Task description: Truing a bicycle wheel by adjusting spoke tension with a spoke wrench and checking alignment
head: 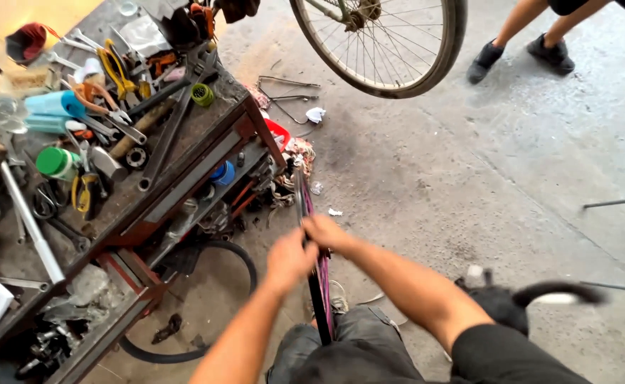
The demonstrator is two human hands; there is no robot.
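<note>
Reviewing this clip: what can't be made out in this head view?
- Left hand and right hand: motion-blurred, so the grip on the purple rim is unclear.
- Rim's lower part: hidden between the knees.
- Bicycle wheel: cut off by the top edge.
- Another person's shoes: body out of frame.
- Small tools on the workbench: overlapping, too small to name.

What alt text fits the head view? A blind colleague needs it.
Both hands, left and right, grip a purple-rimmed bicycle wheel held edge-on above the person's lap. A cluttered tool bench stands to the left, another bicycle wheel hangs ahead, and a second person's feet show beyond.
</note>
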